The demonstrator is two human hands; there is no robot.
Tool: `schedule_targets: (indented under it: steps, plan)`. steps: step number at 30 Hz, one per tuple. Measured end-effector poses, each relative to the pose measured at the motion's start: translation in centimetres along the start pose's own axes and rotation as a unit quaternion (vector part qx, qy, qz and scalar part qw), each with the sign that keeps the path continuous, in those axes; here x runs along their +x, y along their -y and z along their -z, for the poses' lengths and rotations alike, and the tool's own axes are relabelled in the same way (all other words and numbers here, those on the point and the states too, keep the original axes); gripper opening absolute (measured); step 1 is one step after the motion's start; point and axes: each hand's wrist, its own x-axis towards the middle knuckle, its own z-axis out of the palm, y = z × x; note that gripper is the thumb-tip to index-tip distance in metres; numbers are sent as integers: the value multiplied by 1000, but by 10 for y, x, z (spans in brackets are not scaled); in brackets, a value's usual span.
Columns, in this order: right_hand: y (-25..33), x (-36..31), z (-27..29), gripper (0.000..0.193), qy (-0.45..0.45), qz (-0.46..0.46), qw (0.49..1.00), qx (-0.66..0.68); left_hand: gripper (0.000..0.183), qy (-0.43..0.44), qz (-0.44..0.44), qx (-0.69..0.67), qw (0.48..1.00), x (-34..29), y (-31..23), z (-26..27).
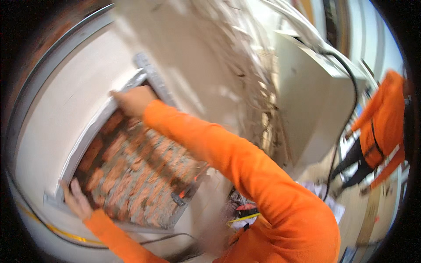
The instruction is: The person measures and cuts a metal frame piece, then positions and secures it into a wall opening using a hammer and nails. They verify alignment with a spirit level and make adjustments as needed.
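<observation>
A silvery metal profile strip (pixel 83 147) runs along one edge of a rectangular wall opening with rough brickwork (pixel 127 175) inside. My left hand (pixel 79 201) is at the strip's lower end, its fingers stretched out and apart against the edge. At the upper end, my right hand (pixel 135 101) is closed over the strip, some fingers hidden inside the opening. Another grey metal piece (pixel 153 79) meets the strip beyond my right hand. A hammer (pixel 179 199) with an orange-and-black handle lies at the opening's lower right edge. Motion blurs the picture.
A black cable (pixel 353 92) hangs past a pale box-like panel (pixel 307 96). Loose white cables (pixel 289 15) run overhead. Another person in orange (pixel 381 127) stands at the right. A yellow level-like bar (pixel 72 234) and a dark cord (pixel 169 236) lie at the lower left.
</observation>
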Motion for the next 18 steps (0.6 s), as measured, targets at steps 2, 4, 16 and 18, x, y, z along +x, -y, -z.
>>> schedule_targets:
  steps: [2,4,16,18]
  plan:
    - [2,8,-3,50,-38,20,999,18,72,-48,89,-279,955,17,10,13]
    - [1,6,7,50,-1,18,1000,2,75,-65,147,-349,923,19,8,10]
    - [-5,-7,-3,42,-49,-6,998,50,61,62,-59,-60,995,61,100,51]
    - [-6,-9,-3,47,-39,-14,999,36,57,49,-107,39,992,49,82,41]
